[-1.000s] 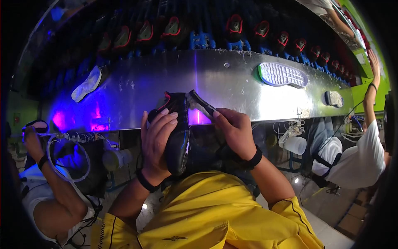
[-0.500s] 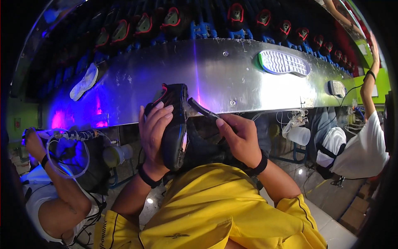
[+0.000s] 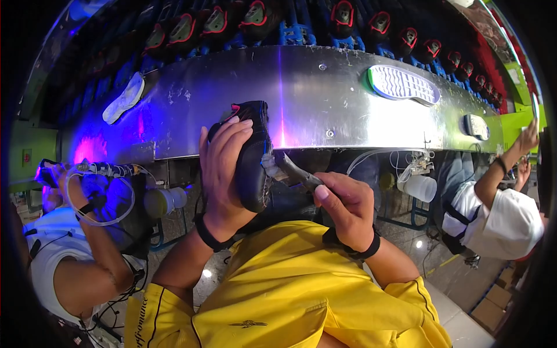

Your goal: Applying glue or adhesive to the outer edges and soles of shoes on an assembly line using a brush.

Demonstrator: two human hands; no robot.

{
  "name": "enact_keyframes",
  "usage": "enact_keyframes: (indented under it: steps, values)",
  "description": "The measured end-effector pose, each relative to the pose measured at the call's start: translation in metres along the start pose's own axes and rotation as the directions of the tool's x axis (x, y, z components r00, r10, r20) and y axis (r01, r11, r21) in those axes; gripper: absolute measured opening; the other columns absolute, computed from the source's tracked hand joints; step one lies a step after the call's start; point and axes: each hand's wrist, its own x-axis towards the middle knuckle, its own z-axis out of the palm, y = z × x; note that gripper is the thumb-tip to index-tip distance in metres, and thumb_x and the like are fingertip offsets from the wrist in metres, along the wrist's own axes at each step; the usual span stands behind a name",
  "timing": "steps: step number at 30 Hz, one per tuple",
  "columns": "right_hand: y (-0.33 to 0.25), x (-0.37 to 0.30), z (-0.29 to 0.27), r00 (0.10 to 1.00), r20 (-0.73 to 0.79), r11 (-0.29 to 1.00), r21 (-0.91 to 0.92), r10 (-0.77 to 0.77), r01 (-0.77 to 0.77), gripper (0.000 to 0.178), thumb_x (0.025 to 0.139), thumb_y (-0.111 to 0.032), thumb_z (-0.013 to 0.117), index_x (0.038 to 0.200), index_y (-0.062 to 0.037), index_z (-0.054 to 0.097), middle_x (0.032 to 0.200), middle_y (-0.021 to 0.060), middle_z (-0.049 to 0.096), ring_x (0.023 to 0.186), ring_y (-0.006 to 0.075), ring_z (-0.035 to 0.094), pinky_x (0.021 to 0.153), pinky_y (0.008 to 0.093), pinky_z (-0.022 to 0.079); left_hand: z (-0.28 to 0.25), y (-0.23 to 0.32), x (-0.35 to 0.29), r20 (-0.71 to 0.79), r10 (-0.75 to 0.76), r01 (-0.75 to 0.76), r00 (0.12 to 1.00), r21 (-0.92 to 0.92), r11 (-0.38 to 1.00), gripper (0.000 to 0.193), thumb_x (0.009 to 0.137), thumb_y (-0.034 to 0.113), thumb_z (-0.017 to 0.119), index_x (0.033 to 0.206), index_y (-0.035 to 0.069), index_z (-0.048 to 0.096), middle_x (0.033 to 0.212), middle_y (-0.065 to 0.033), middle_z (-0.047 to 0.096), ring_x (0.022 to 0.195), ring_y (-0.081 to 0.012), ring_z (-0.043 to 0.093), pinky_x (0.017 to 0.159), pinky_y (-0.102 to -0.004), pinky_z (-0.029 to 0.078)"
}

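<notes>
My left hand (image 3: 225,165) is wrapped round a black shoe upper (image 3: 253,182) with red trim at its collar. The shoe stands on end in front of the metal ledge, its side edge turned to the right. A pale greyish patch shows along that edge. In my right hand (image 3: 348,206) the fingers pinch the handle of a slim dark brush (image 3: 297,173). Its head points up and left, close to the shoe's edge; whether it touches is hard to tell. The bristles do not show clearly.
A metal ledge (image 3: 220,87) runs across, bearing white soles (image 3: 403,84) (image 3: 125,98) and a smaller sole (image 3: 476,126). Beyond it, black shoes (image 3: 253,13) stand on blue racks. Co-workers sit left (image 3: 81,249) and right (image 3: 493,220). Hoses and white cups (image 3: 419,188) hang below the ledge.
The brush has moved down along the shoe's edge with my right hand. The shoe sits slightly further right and lower against the ledge. The right co-worker's arm has lowered.
</notes>
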Motion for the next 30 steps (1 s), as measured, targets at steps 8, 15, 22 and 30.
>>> enact_keyframes:
  steps: [8,15,22,30]
  values:
    - [-0.013,-0.006,-0.011,0.986,-0.020,0.981,-0.105,-0.165,0.162,0.019,0.102,-0.008,0.071,0.113,0.0073,0.074,0.084,0.0161,0.068,0.070,0.0243,0.063,0.067,0.0317,0.048,0.000,0.023,0.027,0.021,-0.055,0.053,0.998,0.077,0.996,0.071,0.083,0.014,0.081,0.147,0.005,0.052,0.144,-0.0157,0.063,0.138,-0.0385,0.060,0.127,-0.0619,0.030]
    - [-0.033,-0.002,-0.020,0.960,-0.103,0.935,-0.274,-0.261,0.225,0.020,0.100,-0.007,0.071,0.115,0.0065,0.074,0.080,0.0130,0.064,0.064,0.0203,0.059,0.061,0.0304,0.045,0.008,0.032,0.048,0.024,-0.141,0.136,0.990,0.138,0.981,0.069,0.079,0.008,0.080,0.143,0.007,0.055,0.138,-0.0156,0.064,0.134,-0.0389,0.060,0.125,-0.0626,0.032]
    - [-0.056,0.022,-0.034,0.938,-0.140,0.864,-0.451,-0.317,0.225,0.022,0.098,-0.006,0.074,0.115,0.0076,0.074,0.080,0.0125,0.065,0.063,0.0192,0.060,0.061,0.0290,0.046,0.000,0.033,0.076,0.105,-0.175,0.165,0.979,0.103,0.981,0.071,0.073,0.003,0.081,0.140,0.005,0.056,0.133,-0.0179,0.064,0.128,-0.0433,0.060,0.120,-0.0622,0.036]
    - [-0.064,0.044,-0.023,0.928,-0.104,0.845,-0.459,-0.359,0.275,0.022,0.096,-0.005,0.074,0.115,0.0064,0.075,0.082,0.0141,0.068,0.064,0.0209,0.063,0.062,0.0299,0.048,-0.008,0.016,0.091,0.144,-0.159,0.157,0.977,0.020,0.987,0.076,0.065,-0.004,0.082,0.136,0.004,0.057,0.128,-0.0196,0.064,0.122,-0.0451,0.061,0.109,-0.0500,0.049]
